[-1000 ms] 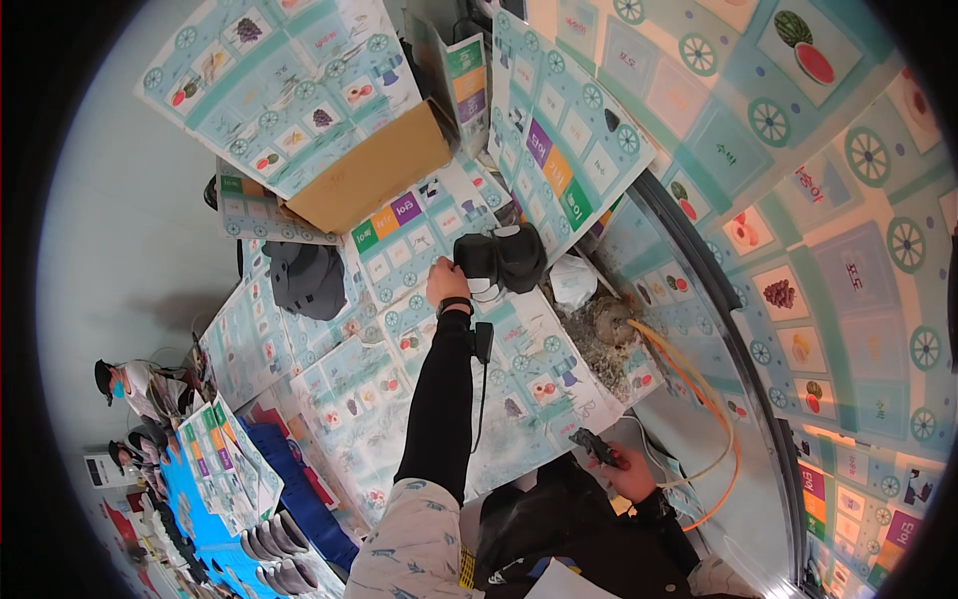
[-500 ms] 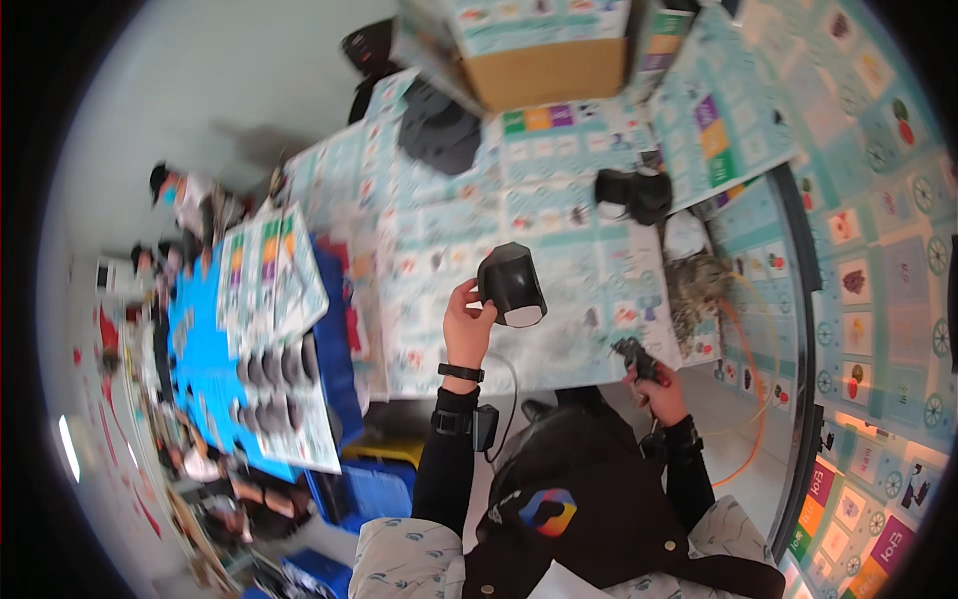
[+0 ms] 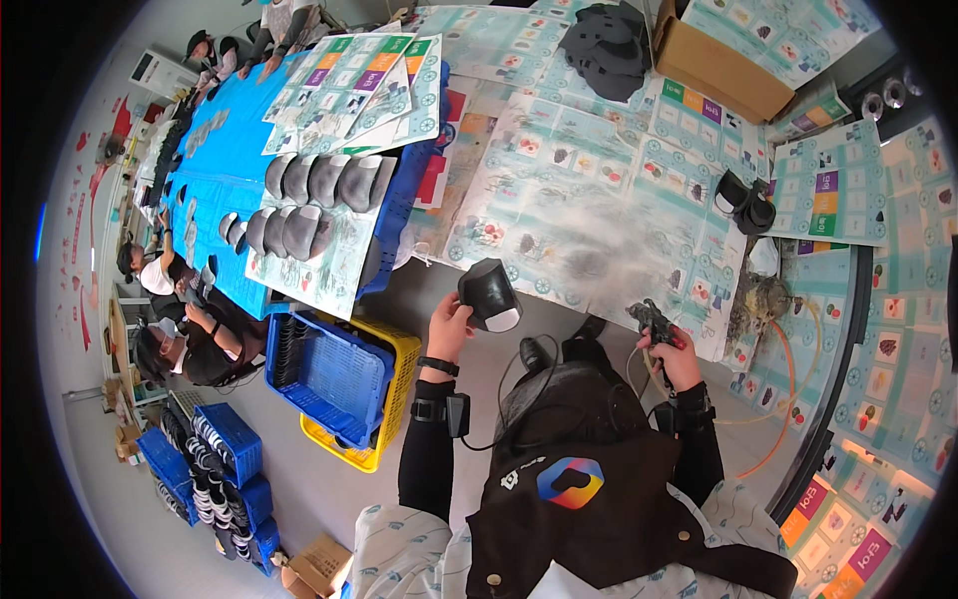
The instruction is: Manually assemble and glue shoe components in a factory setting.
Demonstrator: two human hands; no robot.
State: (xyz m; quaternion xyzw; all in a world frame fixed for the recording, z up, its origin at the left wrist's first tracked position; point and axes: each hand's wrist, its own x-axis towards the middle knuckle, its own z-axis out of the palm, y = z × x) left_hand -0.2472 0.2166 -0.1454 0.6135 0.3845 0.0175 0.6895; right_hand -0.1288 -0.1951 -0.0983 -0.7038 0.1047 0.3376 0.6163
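Observation:
My left hand (image 3: 449, 329) is closed on the lower left edge of a black curved shell (image 3: 486, 292), with a pale patch at its lower edge. The shell is held up near the front edge of the paper-covered table (image 3: 539, 205). Farther right, my right hand (image 3: 681, 361) is wrapped round a dark spray gun (image 3: 652, 319), its nozzle end towards the table. A hose (image 3: 792, 374) in orange hangs beyond this hand. Grey overspray marks the table's paper between and beyond my hands.
Two rows of similar shells (image 3: 297, 182) lie on a board at left, beside a blue table (image 3: 215, 185) with co-workers around it. Blue (image 3: 339, 384) and yellow crates (image 3: 367, 451) stand below. Dark pieces (image 3: 605, 52) are piled at the back; more dark shells (image 3: 746, 205) sit at right.
My view has swung left, bringing the crates and rows of shells further in. The held shell has come from over the table to its front edge. Both hands keep their hold.

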